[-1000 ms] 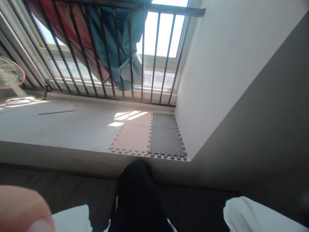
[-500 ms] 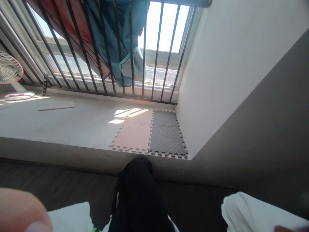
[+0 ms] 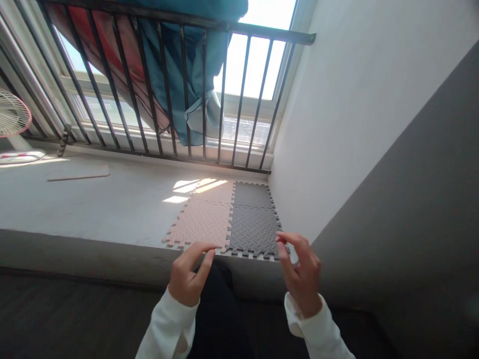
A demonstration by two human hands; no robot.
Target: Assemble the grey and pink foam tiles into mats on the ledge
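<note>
My left hand is in front of the ledge's edge, by the near edge of the pink foam mat tiles. Its thumb and index finger curve together in a pinch, with nothing visible between them. My right hand is at the near right corner of the dark grey foam mat tiles, overlapping that corner in view. Its thumb and index fingertips also come together, and no object shows in them. Whether either hand touches a tile, I cannot tell. The pink and grey tiles lie flat, joined along their toothed edges.
A white ledge carries the tiles, a thin strip and a fan. Behind it, a black railing has blue-green cloth and red cloth behind its bars. A white wall rises on the right; my dark-trousered leg is below.
Both hands have come up and forward from the bottom corners to the near edge of the tiles. The view has tilted up slightly, showing the railing's top bar. The tiles look unchanged.
</note>
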